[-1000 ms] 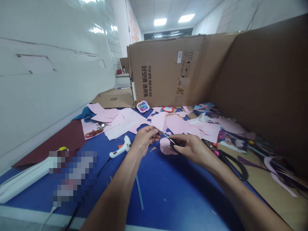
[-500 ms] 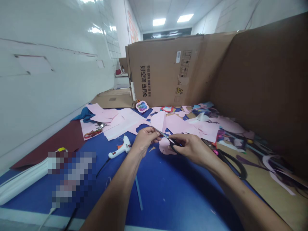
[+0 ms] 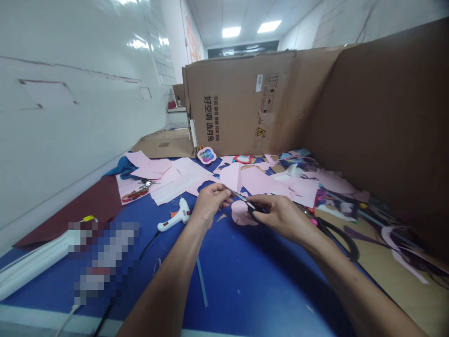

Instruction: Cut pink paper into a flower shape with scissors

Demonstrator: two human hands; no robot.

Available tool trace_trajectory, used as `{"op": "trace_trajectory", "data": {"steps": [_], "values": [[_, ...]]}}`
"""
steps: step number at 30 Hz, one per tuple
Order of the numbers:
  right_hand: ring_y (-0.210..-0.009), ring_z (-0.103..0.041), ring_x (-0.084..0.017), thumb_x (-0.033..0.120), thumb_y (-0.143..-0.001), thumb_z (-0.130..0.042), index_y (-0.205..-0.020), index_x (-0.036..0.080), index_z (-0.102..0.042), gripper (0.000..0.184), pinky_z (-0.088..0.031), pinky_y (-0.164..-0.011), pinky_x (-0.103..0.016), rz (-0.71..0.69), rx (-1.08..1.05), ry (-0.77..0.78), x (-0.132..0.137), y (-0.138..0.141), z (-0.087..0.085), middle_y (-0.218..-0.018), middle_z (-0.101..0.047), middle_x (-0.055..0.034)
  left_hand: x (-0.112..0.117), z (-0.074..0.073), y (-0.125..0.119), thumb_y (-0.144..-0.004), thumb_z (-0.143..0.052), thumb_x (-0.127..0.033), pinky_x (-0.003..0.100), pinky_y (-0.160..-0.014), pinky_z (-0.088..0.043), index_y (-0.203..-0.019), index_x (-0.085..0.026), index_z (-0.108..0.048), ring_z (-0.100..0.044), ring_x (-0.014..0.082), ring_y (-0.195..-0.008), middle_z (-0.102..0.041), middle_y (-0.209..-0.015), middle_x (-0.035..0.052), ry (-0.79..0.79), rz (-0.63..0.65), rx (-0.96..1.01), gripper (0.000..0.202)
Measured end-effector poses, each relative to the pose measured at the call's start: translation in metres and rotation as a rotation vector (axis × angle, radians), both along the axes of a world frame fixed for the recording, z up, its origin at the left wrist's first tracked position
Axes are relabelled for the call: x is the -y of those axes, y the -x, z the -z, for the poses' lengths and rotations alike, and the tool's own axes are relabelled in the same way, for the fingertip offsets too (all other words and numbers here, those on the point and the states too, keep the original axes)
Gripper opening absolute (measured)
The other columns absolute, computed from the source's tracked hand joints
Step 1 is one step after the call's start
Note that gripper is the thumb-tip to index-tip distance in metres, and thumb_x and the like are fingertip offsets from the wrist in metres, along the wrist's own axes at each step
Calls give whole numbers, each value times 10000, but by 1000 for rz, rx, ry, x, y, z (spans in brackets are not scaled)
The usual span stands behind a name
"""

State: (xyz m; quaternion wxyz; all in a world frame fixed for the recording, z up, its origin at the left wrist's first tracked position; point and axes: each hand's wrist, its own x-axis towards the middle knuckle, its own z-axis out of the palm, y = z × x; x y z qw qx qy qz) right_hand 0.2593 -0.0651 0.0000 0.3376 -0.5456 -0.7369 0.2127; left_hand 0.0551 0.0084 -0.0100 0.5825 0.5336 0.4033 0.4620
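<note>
My right hand (image 3: pixel 278 214) is closed round the black handles of a pair of scissors (image 3: pixel 258 214), their blades pointing left. At the blade tips, my left hand (image 3: pixel 211 200) pinches with its thumb and fingers; whatever is between them is too small to make out. Just beyond the fingertips rises a folded pink sheet (image 3: pixel 230 177), and I cannot tell whether it is touched. Below the scissors a pink scalloped cutout (image 3: pixel 241 213) lies on the blue table (image 3: pixel 245 281), partly covered by the handles.
A white glue gun (image 3: pixel 177 217) lies left of my left hand. Pink sheets (image 3: pixel 178 180) and offcuts spread across the back. Larger black-handled scissors (image 3: pixel 342 241) lie at right. Cardboard (image 3: pixel 238 103) walls the back and right. A decorated flower piece (image 3: pixel 206 155) leans there.
Both hands stay in nearly the same place. The left fingers have shifted slightly at the blade tips, and the view has moved a little.
</note>
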Motion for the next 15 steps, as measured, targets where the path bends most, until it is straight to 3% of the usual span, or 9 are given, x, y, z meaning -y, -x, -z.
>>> {"op": "trace_trajectory", "data": {"steps": [6, 15], "values": [[-905, -734, -253, 267, -868, -681, -1180, 267, -807, 336, -564, -822, -318, 16, -5, -15, 1, 1, 1, -981, -821, -40, -1, 0, -1, -776, -729, -167, 199, -573, -477, -724, -162, -675, -638, 109, -580, -724, -686, 61, 61, -6, 82, 74], [-866, -734, -231, 300, -867, -674, -1132, 248, -816, 305, -557, -775, -288, 24, -31, -37, 2, 1, -1, -879, -815, -26, 3, 6, -9, -726, -772, -173, 226, -614, -519, -776, -146, -665, -674, 134, -644, -711, -725, 61, 144, -5, 280, 121]]}}
